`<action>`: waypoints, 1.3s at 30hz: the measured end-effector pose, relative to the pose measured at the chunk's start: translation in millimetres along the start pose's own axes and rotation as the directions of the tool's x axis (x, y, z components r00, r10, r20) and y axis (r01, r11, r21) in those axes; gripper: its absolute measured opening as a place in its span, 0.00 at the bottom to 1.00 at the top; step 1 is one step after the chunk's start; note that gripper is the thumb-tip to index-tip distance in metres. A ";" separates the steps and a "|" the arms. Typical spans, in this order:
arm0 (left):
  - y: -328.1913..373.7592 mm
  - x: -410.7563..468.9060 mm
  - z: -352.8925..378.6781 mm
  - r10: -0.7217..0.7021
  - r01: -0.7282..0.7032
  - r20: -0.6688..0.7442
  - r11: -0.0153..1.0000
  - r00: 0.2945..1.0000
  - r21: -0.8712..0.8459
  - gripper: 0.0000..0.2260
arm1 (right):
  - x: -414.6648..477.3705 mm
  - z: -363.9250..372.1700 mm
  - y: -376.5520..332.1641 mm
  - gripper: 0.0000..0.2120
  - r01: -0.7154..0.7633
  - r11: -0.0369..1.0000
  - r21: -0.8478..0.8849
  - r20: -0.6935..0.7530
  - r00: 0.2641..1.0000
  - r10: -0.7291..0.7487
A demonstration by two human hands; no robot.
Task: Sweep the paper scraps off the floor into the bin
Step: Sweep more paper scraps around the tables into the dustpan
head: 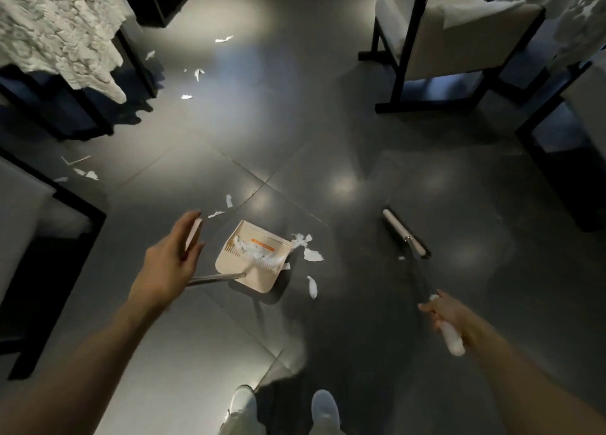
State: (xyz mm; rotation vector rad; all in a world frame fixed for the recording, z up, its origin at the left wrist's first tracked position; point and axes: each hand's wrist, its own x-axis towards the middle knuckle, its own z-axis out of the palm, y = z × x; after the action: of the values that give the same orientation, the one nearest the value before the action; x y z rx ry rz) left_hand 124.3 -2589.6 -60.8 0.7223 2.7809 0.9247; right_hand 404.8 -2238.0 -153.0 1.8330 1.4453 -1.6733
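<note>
As we look down at the dark tiled floor (295, 133), a lacy white cloth (59, 31) hangs in the upper left of the frame. Loose paper scraps (86, 173) lie below it near the left edge, with more further up beside the cloth. Left of centre, our left hand (170, 260) is half open, its thumb and barely bent fingers loosely round the white grip at the top of the dustpan's metal handle. The cream dustpan (262, 283) sits on the floor at the centre of the frame with a heap of scraps inside, and a few more pieces lie just beside its right edge. Our white shoes (324, 408) show at the bottom edge. Right of centre, the broom (405, 233) rests its head on the floor, well apart from the dustpan. At the lower right, our right hand (447, 313) is curled firmly round its white handle. A pale chair (459, 41) stands in the upper right.
</note>
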 end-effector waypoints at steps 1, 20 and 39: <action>1.9 -6.7 3.6 -0.005 0.005 -0.012 1.000 1.000 0.012 0.22 | 7.2 -6.8 0.4 0.18 -0.016 1.000 -0.008 0.009 1.000 0.016; -14.2 -155.8 -9.5 -0.185 0.184 -0.053 0.983 0.981 -0.028 0.21 | -77.2 158.9 38.0 0.17 0.005 0.993 -0.114 0.545 0.836 0.058; -33.5 -185.1 -7.2 -0.486 0.478 -0.033 0.868 0.873 -0.134 0.21 | -50.2 222.1 -100.2 0.12 0.500 0.720 -0.480 0.510 0.827 -0.235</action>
State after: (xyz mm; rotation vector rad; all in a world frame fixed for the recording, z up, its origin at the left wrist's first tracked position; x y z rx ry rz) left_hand 271.7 -2705.1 -80.9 -0.0368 2.7209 1.0052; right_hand 201.9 -2380.8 -135.0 0.8069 1.9346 -1.3912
